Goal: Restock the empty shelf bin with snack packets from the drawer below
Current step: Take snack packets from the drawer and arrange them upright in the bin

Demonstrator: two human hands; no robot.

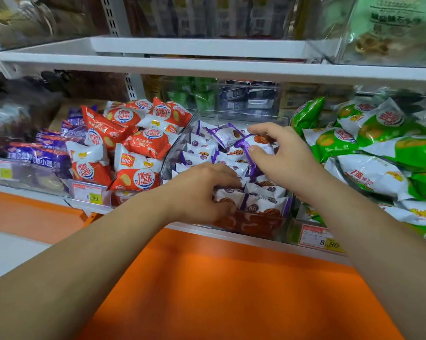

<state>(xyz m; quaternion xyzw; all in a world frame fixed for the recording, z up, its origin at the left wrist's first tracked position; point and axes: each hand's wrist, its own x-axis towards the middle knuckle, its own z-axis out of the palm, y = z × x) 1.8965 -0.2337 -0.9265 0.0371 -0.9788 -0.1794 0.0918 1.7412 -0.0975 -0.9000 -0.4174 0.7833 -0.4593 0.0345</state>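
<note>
A clear plastic shelf bin [180, 136] in the middle of the shelf holds several white-and-purple snack packets [199, 153]. My right hand [278, 155] is over the bin and pinches one purple-edged packet [258, 143] between thumb and fingers. At the bin's front, my left hand [202, 190] curls its fingers over the top edge of a white packet [227, 195]. The orange drawer front [231, 278] fills the bottom of the view; its inside is hidden.
Red-and-white packets [133, 143] fill the bin to the left, green-and-white packets [368, 143] the one to the right. Purple packets [47, 150] lie at far left. Price tags [89, 195] hang on the shelf's front edge. A white upper shelf [207, 65] runs overhead.
</note>
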